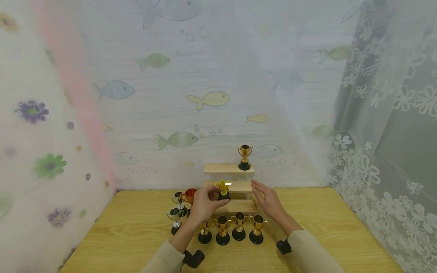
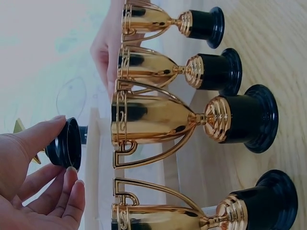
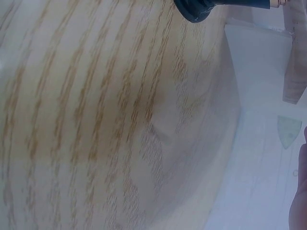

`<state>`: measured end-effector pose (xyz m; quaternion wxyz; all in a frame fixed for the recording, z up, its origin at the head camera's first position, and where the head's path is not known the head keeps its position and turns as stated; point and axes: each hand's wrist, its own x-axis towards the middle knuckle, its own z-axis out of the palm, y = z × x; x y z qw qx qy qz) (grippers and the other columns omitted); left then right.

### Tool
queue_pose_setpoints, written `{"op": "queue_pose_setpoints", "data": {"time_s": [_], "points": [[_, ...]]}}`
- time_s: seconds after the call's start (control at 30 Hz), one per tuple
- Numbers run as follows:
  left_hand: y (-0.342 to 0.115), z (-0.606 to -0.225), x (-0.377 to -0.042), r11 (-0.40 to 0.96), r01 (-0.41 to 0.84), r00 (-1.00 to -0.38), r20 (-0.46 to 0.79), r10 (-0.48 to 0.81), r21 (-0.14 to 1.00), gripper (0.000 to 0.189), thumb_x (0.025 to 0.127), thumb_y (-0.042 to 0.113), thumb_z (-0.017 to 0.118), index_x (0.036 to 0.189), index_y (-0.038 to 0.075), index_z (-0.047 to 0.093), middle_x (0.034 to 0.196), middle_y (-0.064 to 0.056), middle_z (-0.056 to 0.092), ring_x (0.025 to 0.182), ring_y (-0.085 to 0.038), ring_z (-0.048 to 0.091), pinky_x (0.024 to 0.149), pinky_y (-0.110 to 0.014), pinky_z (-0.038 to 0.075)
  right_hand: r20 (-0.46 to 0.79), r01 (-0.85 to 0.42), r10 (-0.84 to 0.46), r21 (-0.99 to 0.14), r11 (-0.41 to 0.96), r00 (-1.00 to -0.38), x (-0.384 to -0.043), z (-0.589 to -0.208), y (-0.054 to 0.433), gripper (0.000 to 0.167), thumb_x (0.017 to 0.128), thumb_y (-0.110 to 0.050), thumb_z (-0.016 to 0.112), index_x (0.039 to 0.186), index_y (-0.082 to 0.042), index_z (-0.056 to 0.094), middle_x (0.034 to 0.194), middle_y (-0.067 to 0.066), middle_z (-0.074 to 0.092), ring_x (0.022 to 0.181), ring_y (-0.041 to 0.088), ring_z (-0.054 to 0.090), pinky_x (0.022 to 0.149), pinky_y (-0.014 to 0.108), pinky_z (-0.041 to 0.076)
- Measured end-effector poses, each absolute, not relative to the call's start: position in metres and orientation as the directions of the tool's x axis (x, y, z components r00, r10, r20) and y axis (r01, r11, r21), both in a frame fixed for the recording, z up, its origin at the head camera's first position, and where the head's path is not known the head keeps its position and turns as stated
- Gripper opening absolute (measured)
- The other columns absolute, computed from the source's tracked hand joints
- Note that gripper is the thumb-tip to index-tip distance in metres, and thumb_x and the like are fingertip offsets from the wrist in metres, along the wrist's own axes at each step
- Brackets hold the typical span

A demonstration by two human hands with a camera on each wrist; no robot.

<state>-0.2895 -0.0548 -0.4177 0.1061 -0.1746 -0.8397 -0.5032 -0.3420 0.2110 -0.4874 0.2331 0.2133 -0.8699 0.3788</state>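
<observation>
My left hand (image 1: 205, 203) pinches a small star trophy (image 1: 223, 189) by its black base, thumb on one side and fingers on the other. The gold star stands upright in front of the stepped wooden shelf (image 1: 222, 169). In the left wrist view the trophy's round base (image 2: 64, 143) shows between thumb and fingertips. My right hand (image 1: 269, 201) is at the shelf's right side, its fingers extended and fingertips right at the end of a middle step. Only a sliver of that hand (image 3: 300, 191) enters the right wrist view. A gold cup trophy (image 1: 244, 157) stands on the top step.
Several gold cup trophies (image 1: 222, 229) with black bases stand in a row before the shelf. Silver cup trophies (image 1: 175, 216) and a red cup trophy (image 1: 190, 194) are at the left. The wooden table (image 1: 307, 246) meets a fish-patterned curtain (image 1: 153, 113) behind.
</observation>
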Motion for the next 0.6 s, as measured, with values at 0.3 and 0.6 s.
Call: {"op": "queue_pose_setpoints", "data": {"time_s": [0.3,0.6], "points": [[-0.053,-0.418,-0.277,0.451,0.409,-0.912,0.371,0.174,0.794,0.036,0.081,0.023,0.089,0.108,0.003,0.074,0.089,-0.006,0.066,0.077,-0.016,0.058,0.066,-0.029,0.050,0.568,-0.548,-0.194,-0.560,0.621,-0.800,-0.342,-0.487,0.211,0.036,0.106,-0.011,0.057,0.135,0.010,0.061,0.145,0.020,0.056,0.133,0.042,0.054,0.107,0.057,0.042],[-0.052,-0.421,-0.265,0.417,0.434,-0.901,0.389,0.193,0.799,0.041,0.080,0.025,0.090,0.110,0.004,0.074,0.094,-0.004,0.065,0.079,-0.016,0.058,0.069,-0.028,0.050,0.575,-0.555,-0.196,-0.556,0.619,-0.794,-0.342,-0.488,0.211,0.037,0.107,-0.013,0.055,0.136,0.009,0.060,0.146,0.020,0.056,0.133,0.042,0.053,0.108,0.057,0.041]]}}
